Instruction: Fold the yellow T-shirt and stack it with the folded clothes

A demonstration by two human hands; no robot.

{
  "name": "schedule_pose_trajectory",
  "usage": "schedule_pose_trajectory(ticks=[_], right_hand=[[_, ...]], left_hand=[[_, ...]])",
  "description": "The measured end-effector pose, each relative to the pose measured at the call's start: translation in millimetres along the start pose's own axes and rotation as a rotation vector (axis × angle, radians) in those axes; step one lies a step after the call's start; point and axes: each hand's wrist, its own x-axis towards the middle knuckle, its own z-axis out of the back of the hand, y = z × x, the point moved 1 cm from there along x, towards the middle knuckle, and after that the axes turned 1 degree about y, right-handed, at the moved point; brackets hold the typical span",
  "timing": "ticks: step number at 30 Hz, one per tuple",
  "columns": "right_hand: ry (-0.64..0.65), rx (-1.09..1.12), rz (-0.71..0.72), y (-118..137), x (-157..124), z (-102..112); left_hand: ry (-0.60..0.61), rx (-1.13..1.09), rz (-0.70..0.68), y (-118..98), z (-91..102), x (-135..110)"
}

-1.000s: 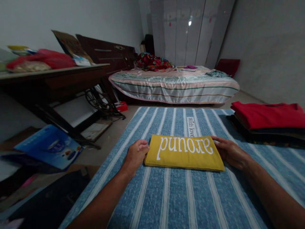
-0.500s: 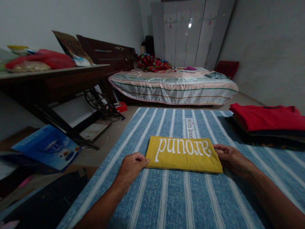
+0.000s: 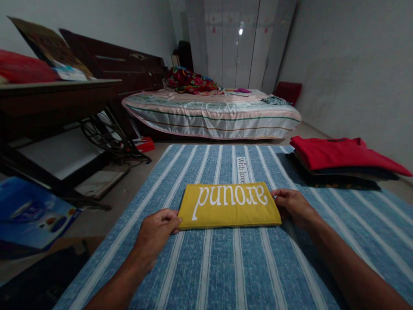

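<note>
A mustard-yellow shirt (image 3: 226, 217), folded into a flat rectangle, lies on the blue-and-white striped cloth (image 3: 222, 262). White letters reading "around" face up on it, upside down from where I look. My left hand (image 3: 158, 230) pinches its near left corner between thumb and fingers. At the opposite short side, my right hand (image 3: 292, 206) grips the right edge; some of those fingers are hidden beneath or behind the fabric. Just beyond the shirt, a "With love" print (image 3: 241, 170) shows on the cloth.
A stack of folded clothes with a red shirt (image 3: 338, 153) on top sits at the right. Across the room stands a bed (image 3: 213, 122) before a wardrobe (image 3: 232, 51). To the left are a treadle table (image 3: 64, 92) and a blue bag (image 3: 32, 213).
The view has turned a little to the right, so everything appears shifted left. Both hands keep their hold on the yellow shirt, which stays nearly in place on the cloth.
</note>
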Motion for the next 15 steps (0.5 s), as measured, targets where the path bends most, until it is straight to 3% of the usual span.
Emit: schedule_pose_trajectory(ticks=[15], right_hand=[[0.04, 0.023, -0.01, 4.3, -2.7, -2.6]], left_hand=[[0.075, 0.014, -0.007, -6.0, 1.6, 1.7]])
